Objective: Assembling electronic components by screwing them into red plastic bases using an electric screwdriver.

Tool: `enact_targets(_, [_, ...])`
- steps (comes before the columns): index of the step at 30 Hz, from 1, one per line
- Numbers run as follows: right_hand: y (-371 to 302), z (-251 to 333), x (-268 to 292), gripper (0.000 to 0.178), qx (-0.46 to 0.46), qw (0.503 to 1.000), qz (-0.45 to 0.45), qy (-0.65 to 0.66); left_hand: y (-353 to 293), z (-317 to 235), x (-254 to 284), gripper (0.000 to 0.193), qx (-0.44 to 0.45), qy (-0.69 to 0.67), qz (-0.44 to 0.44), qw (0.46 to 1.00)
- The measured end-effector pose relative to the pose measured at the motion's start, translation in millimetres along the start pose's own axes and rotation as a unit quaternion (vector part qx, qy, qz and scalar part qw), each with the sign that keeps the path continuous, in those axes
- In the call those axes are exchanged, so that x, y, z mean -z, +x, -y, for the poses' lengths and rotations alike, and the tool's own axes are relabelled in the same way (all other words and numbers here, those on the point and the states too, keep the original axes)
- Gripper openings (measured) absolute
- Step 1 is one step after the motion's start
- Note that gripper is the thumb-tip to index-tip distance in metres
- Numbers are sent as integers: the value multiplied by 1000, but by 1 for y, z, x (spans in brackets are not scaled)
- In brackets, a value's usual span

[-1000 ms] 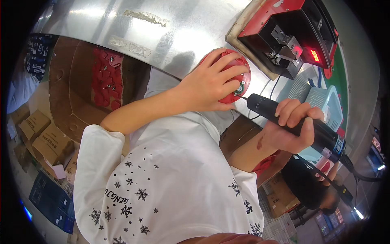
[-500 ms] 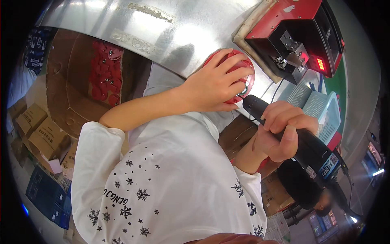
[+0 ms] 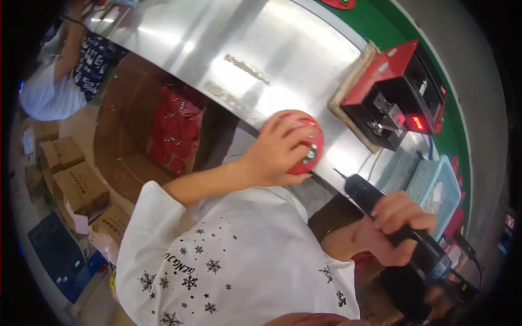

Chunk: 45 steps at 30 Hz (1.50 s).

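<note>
A: Biggest stuff first. You had that shiny metal table [image 3: 179, 54] stretching across the upper part of the view, and a big brown carton [image 3: 122, 130] with red parts [image 3: 176, 136] in it, off to your left below the table edge.

B: Yep. Then the red-and-black machine [image 3: 389, 98] with the lit display [image 3: 417, 123] sat on your right, and the light blue basket [image 3: 450, 190] was just beside it, on the side closer to you.

A: And the black driver [image 3: 364, 193]?

B: In your right hand [image 3: 399, 217], fingers wrapped round the body. Its long axis slanted from lower right to upper left, so the nose pointed up toward the red disc [image 3: 317, 133].

A: Where was the disc, exactly?

B: At the near edge of the table, up and left of your right hand. Your left hand [image 3: 277, 155] was way nearer — actually on it, fingers a little apart over the face and thumb by the lower rim, so it looked held. I couldn't tell how hard you were pressing.

A: Bit touching?

B: Nope — the thin bit [image 3: 340, 174] had its tip just off the disc's lower right side, with a visible gap. The small metallic piece [image 3: 310, 154] on the disc showed by your fingertips, on the side facing the bit. Too blurred for me to say what it was.
</note>
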State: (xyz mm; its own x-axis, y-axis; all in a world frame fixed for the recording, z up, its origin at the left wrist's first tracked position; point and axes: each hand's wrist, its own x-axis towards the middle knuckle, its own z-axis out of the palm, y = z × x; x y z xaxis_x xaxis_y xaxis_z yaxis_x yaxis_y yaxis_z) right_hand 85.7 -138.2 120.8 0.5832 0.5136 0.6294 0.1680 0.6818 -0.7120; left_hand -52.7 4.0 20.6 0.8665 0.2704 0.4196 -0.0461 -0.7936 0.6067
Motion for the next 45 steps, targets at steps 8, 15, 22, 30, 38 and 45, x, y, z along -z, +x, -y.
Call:
enact_targets(8, [-16, -31, 30, 17, -104, 978, -105, -148, -107, 45, 107, 45, 286, 274, -222, 891])
enact_targets(15, [-17, -30, 27, 19, -92, 973, -128, -169, -46, 74, 119, 42, 195, 346, -221, 891])
enact_targets(22, [-20, -34, 25, 21, -84, 967, -158, -182, 152, 169, 83, 38, -4, 183, -122, 975])
enact_targets(30, [-27, -31, 33, 22, -71, 971, -177, -146, 290, 333, 73, 53, 64, 193, -3, 979])
enact_targets(38, [-23, -30, 28, 23, -77, 955, -204, -202, 269, 312, 76, 43, 50, 198, -37, 978])
enact_targets(45, [-5, -25, 38, 21, -107, 971, -133, -168, 184, 193, 94, 36, 4, 137, -54, 989])
